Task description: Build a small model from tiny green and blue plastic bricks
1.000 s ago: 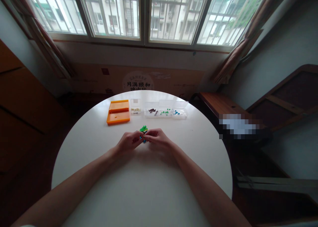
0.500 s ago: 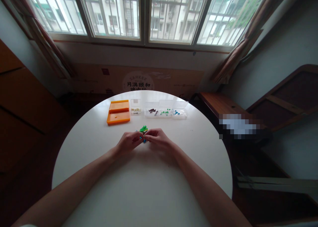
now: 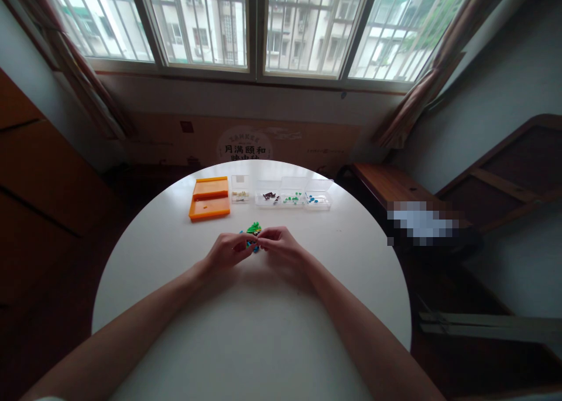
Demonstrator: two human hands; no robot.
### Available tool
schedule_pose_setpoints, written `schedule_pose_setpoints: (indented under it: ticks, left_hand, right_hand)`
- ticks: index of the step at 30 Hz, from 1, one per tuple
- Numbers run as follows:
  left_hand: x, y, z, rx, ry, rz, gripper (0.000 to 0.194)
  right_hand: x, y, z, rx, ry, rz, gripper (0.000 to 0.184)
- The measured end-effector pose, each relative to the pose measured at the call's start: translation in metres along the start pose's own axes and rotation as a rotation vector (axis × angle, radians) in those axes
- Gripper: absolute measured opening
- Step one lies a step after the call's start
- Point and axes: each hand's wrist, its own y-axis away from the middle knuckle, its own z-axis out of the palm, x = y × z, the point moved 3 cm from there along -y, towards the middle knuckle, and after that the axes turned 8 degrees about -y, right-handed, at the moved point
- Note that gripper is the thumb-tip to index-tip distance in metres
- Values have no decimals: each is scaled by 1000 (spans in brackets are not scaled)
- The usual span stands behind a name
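A small toy-brick model [image 3: 253, 228], green on top with blue and dark parts lower down, is between my hands over the middle of the white round table [image 3: 246, 331]. My left hand [image 3: 227, 249] is closed on its left side, thumb and fingertips at the front. From the right, my right hand [image 3: 278, 241] has its thumb and fingers pinched together against the model. Both hands' fingertips meet there and cover much of it. Whether a tiny piece sits in the pinch, I cannot make out.
Beyond the hands stands an orange tray [image 3: 209, 216] with a small bit inside. Beside it, a clear box [image 3: 240, 201] holds pale pieces. Farther right, lidded clear boxes [image 3: 293, 205] contain dark, green and blue pieces. A wooden chair [image 3: 386, 181] stands right of the table.
My right fingertips have shifted very slightly at the model. My left hand stays in place, and the tray and boxes have not moved.
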Motion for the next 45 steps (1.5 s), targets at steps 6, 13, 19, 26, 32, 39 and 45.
schedule_pose_setpoints:
  ticks: [6,13,19,26,32,39,45]
  left_hand:
    - [0,-1,-1,-7,-34,-19,18]
    - [1,-1,-2,-43,-30,-35,17]
    - [3,-2,-3,-23,-51,-37,16]
    - [4,-2,-4,13,-79,-36,16]
    - [4,-2,-5,23,-79,-65,13]
    - [3,-2,-4,-19,-72,-65,17]
    - [0,0,-3,-30,-65,-51,17]
  right_hand:
    - [1,-1,1,-8,36,0,36]
    - [-1,0,2,1,56,19,39]
    - [-1,0,2,-12,55,3,38]
    - [-1,-1,3,13,62,9,42]
    - [-5,2,5,12,23,5,38]
    - [-4,2,4,6,66,-8,39]
    - [-3,2,4,2,87,-9,39]
